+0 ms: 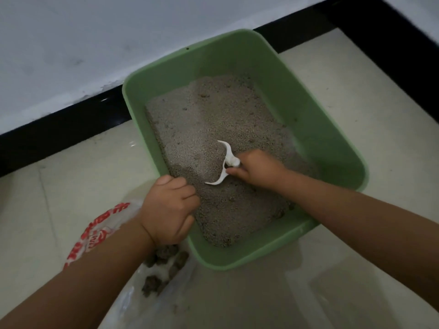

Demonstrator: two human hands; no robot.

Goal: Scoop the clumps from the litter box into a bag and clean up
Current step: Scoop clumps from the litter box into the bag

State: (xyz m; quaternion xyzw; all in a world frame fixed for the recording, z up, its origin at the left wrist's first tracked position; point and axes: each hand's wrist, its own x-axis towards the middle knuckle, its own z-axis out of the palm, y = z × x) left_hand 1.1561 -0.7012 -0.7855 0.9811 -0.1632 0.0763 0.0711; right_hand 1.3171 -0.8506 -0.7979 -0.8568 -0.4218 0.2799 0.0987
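A green litter box [280, 74] sits on the floor by the wall, filled with grey litter [213, 129]. My right hand [255, 168] grips the handle of a white scoop [224, 162], whose head is dug into the litter near the box's middle. My left hand [169, 208] curls over the box's near-left rim. Below that hand lies a clear plastic bag with red print [95, 236], holding several dark clumps [166, 262].
The box stands on pale floor tiles [344, 103]. A black skirting board [59, 131] runs along a white wall [95, 43] behind the box and down the right side. The bag spreads toward the bottom of the view.
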